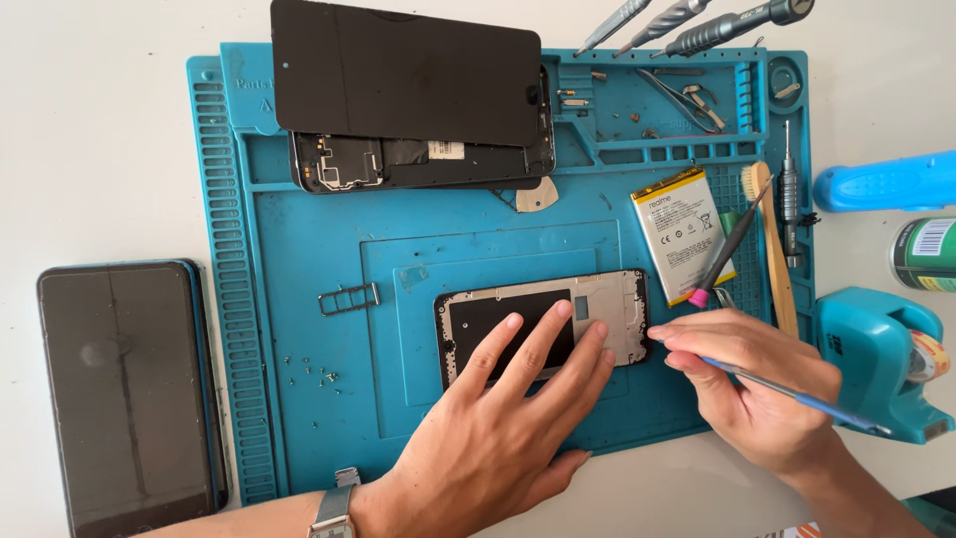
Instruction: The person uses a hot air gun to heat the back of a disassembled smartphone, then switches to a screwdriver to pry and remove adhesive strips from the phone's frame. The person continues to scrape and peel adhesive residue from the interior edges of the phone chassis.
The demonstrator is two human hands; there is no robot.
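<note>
left hand [508,418] spread flat, pressing phone frame [543,324] at centre of blue mat [299,249]. right hand [752,384] pinched on thin blue tool [797,397], tip at frame's right edge. battery [682,234] up-right of frame; sim tray [349,297] to its left.

A white tabletop [90,149] fills the view under soft, even light that casts only faint shadows. A blue silicone work mat [299,239] with ridged edges and small tray compartments covers most of it. A dark slab phone [129,394] lies face up on the bare surface to the mat's left. At the right edge sit a teal tape dispenser [876,359], a green can [924,254] and a blue plastic handle [886,182]. No wall, floor or window shows.
</note>
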